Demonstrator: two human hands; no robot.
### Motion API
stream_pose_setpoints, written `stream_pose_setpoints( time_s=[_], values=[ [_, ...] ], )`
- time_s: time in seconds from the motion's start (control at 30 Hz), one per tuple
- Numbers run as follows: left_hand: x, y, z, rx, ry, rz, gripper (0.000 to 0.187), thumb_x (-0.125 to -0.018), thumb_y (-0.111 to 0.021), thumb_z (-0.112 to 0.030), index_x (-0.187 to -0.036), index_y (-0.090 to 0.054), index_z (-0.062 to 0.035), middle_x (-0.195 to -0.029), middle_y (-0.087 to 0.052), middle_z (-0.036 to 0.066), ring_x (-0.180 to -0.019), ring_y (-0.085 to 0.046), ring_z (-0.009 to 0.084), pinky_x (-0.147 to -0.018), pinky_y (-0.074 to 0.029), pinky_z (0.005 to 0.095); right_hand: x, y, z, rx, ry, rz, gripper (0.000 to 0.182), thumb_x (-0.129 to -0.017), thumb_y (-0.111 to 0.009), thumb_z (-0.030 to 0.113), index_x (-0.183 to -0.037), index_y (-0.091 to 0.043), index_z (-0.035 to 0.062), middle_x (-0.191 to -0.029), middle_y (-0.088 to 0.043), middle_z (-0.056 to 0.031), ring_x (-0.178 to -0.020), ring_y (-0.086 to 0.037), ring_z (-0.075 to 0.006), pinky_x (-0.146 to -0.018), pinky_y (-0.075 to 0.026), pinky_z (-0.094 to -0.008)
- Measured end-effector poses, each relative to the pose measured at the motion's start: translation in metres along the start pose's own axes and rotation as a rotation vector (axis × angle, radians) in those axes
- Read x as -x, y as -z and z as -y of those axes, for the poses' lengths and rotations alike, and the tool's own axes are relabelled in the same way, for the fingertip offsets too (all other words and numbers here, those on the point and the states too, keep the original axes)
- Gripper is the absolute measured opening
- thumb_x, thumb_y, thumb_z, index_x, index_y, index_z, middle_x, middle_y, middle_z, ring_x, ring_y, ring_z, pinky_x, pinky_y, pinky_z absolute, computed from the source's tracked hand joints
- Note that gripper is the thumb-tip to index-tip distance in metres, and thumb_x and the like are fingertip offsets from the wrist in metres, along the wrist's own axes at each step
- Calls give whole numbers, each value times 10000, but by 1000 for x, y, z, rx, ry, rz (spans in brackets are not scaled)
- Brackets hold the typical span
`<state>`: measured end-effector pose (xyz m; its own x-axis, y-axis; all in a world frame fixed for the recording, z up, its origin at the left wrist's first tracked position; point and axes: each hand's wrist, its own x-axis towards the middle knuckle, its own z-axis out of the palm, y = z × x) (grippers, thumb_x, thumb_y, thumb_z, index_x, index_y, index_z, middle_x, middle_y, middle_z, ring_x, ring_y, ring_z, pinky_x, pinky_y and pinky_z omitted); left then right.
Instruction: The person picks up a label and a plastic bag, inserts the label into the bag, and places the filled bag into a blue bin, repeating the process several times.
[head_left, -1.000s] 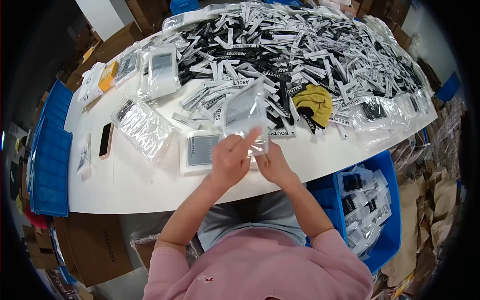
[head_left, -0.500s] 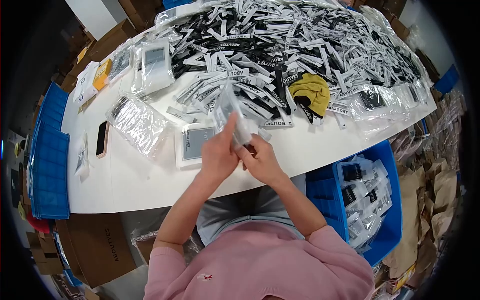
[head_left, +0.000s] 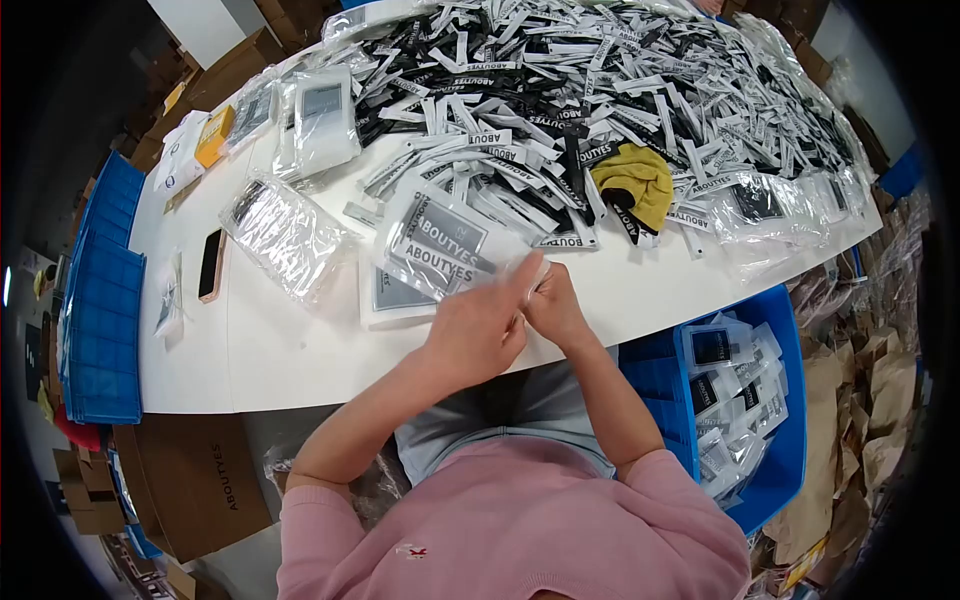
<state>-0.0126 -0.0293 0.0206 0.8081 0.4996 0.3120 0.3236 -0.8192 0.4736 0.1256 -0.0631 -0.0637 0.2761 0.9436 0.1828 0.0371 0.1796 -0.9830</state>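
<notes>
The white table [head_left: 300,350] carried nearly everything, and across its far half spread the heap of black and white ABOUTYES labels [head_left: 620,90], with a yellow cloth [head_left: 632,180] sitting at its near edge. To my right, below the table edge, stood the blue bin [head_left: 775,470] of finished packets. Left of my hands lay a stack of empty clear bags [head_left: 285,235], and past it a phone [head_left: 211,265] near the table's left side.

The clear bag [head_left: 440,245] with two labels showing through it lay tilted over a grey card on the table, just ahead of my hands. My left hand [head_left: 478,325] and right hand [head_left: 555,305] met at its near right corner, fingers pinched narrowly on the film there. I could not tell how much of the flap each hand actually held.

I judged the main risk to be the slick film slipping from so small a pinch, letting the bag drop into the loose heap. The labels inside could also slide and bunch if I tilted it further. A crooked fold at the corner would leave the mouth open.
</notes>
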Motion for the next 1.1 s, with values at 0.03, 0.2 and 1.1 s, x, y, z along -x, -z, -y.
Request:
stream_pose_setpoints(
  time_s=[0.03,0.2,1.1],
  values=[
    [-3,12,1,234,136,108,711,-661,-567,6,-1341,-376,-77,-838,-590,91,-668,-573,250,-558,-466,340,2,3,3,-3,-9,1,95,-763,-594,60,-803,-626,-19,-685,-628,-55,-631,-540,-65,-563,-445,-249],
    [-34,41,35,-261,-325,-168,655,-681,-621,-32,-1303,-416,-45,-706,-599,75,-642,-580,203,-617,-466,297,8,6,25,-37,-148,135,121,-797,-567,48,-868,-649,-7,-704,-615,-3,-631,-522,-56,-568,-437,-232],
    [-3,19,24,-183,-274,170,52,-656,-658,-76,-696,-625,-72,-678,-596,70,-666,-574,253,-574,-449,374,36,11,49,560,284,157,81,-788,-609,107,-781,-606,26,-668,-550,-111,-616,-530,-305,-568,-446,-367]
  ],
)
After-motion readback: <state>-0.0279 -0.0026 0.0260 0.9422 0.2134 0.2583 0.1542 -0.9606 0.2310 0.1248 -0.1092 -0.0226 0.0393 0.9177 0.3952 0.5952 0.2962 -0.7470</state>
